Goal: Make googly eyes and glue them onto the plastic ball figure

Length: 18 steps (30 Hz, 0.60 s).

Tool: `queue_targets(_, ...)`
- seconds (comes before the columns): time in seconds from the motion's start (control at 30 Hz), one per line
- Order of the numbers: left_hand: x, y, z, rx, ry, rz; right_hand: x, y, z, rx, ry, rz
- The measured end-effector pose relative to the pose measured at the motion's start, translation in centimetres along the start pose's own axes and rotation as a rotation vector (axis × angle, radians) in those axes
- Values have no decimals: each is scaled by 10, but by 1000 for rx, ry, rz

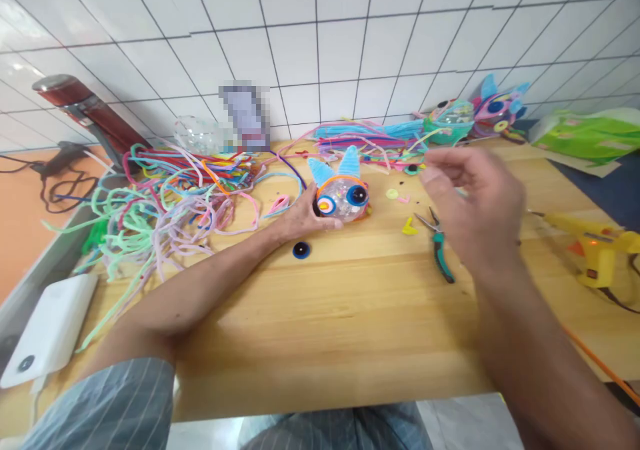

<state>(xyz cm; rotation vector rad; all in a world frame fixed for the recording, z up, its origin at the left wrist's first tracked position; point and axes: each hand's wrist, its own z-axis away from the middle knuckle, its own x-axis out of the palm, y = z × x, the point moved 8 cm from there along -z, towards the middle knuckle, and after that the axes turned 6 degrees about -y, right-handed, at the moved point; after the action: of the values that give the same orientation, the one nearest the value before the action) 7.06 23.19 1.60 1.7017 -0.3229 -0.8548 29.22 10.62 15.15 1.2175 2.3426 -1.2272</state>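
My left hand (pixel 305 217) is closed around the left side of a clear ball craft animal (pixel 341 200). Two pointed blue pipe-cleaner ears (pixel 349 163) stand on top, and an orange strip runs below them. On its front are a blue-and-black eye (pixel 357 195) and an orange-and-white round piece (pixel 327 205). A loose blue-and-black eye (pixel 301 250) lies just below my left hand. Raised over the table at the right, my right hand (pixel 475 203) is slightly blurred, its fingers bent in towards the thumb. Whatever may be between those fingertips is hidden.
Teal-handled pliers (pixel 440 257) and a yellow scrap (pixel 410 227) lie near my right hand. A yellow glue gun (pixel 595 243) stands far right. Loose pipe cleaners (pixel 170 217) cover the left, beside a white power bank (pixel 50 330). Finished-looking ball crafts (pixel 495 110) sit against the tiled wall.
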Motion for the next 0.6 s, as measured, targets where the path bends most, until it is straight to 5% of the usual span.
queue_targets(0.17, -7, -9, 1, -68, 63, -76, -27, 8, 26, 2, -84, 45)
queue_targets(0.4, -8, -5, -1, 30, 86, -79, 0, 49, 51, -34, -188, 69)
queue_targets(0.6, -10, -4, -1, 38, 103, -87, -1, 48, 50, -42, -219, 57)
